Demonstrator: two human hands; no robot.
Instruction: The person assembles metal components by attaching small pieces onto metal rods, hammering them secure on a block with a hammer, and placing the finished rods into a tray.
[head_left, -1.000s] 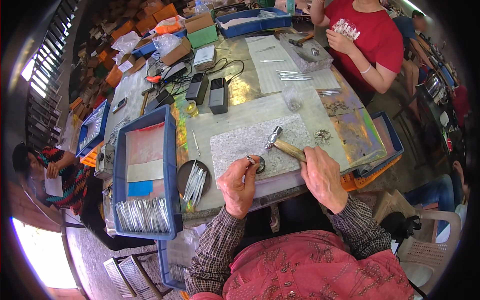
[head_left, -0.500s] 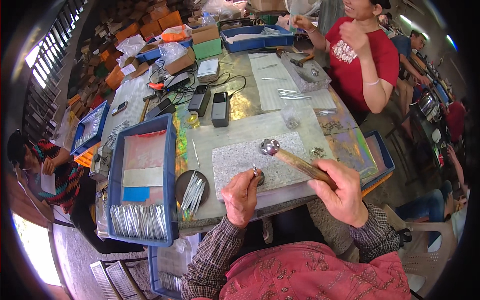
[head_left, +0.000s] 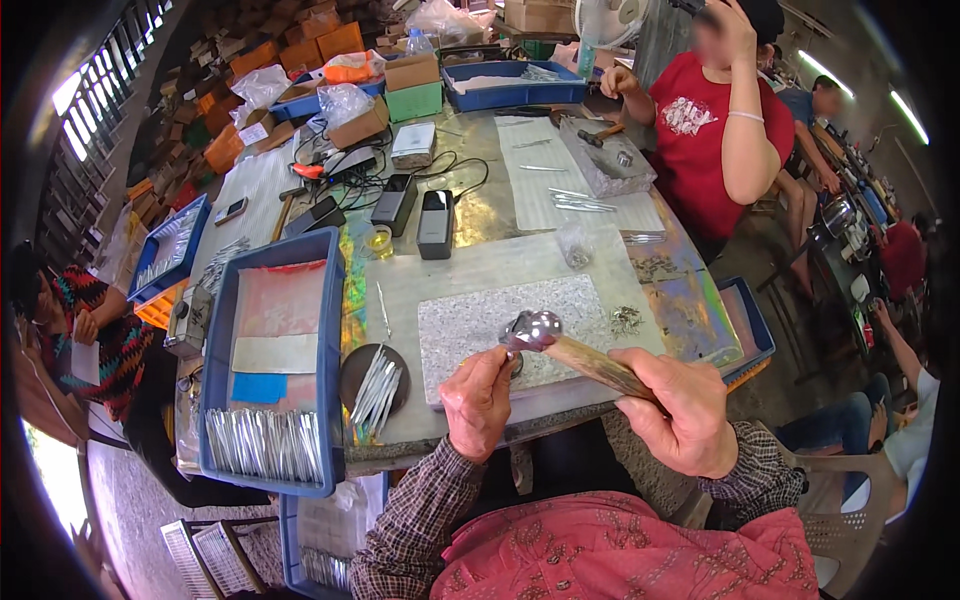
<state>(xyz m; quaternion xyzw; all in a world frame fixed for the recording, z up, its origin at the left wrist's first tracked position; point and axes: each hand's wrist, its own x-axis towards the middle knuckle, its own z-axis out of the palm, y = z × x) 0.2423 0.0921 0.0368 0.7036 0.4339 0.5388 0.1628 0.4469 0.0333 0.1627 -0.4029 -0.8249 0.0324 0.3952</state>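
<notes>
My right hand [head_left: 685, 412] grips the wooden handle of a hammer [head_left: 602, 368]. Its shiny rounded metal head is above the near part of a speckled grey stone slab [head_left: 460, 315], right at the fingertips of my left hand [head_left: 474, 402]. Thumb and fingers of that hand are pinched on a small metal piece, mostly hidden behind the hammer head. Left of the slab, several slim silvery metal pieces [head_left: 376, 392] lie on a dark round dish [head_left: 352, 368]. One more slim piece [head_left: 383, 308] lies above the dish.
A large blue tray [head_left: 336, 290] with rows of metal pieces stands at the left. Small metal bits [head_left: 626, 320] and a clear plastic bag [head_left: 575, 246] lie by the slab. Dark power banks [head_left: 436, 222] and cables are farther back. Across the table sits a person in red [head_left: 690, 110].
The hammer head has come down and slightly left to my left fingertips, covering the small metal piece. My left hand stays nearly in place. The person across has raised a hand to the head.
</notes>
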